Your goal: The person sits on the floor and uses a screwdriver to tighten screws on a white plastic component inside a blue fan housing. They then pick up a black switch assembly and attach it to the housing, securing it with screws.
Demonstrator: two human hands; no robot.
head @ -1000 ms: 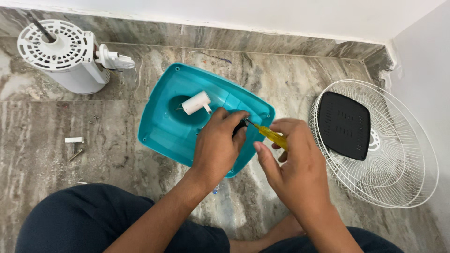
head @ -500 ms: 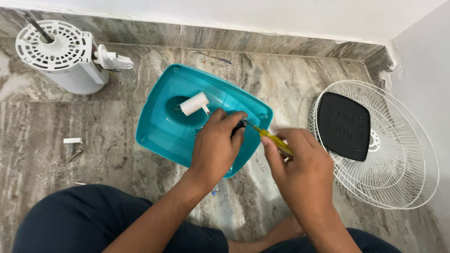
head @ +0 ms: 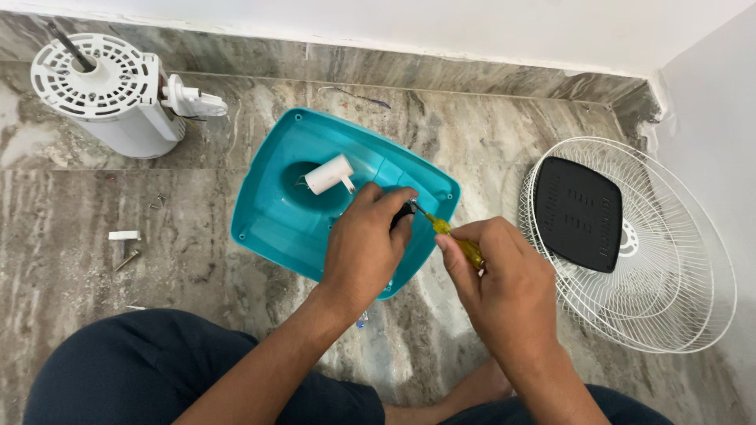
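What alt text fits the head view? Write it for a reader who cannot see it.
A person's right hand holds a yellow-handled screwdriver against a small black part pinched by the left hand, over an upturned teal plastic fan base on a grey marble floor. A white fan motor housing lies top left, a white wire fan guard at right.

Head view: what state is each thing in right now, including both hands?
Teal fan base: upside down on the floor, hollow side up.
White tube: lying tilted in the base's hollow.
Left hand: fingers closed on a small black part.
Right hand: gripping the yellow screwdriver, tip at the black part.
White motor housing: standing apart.
White fan grille: detached, lying flat.
Black panel: resting on the grille.
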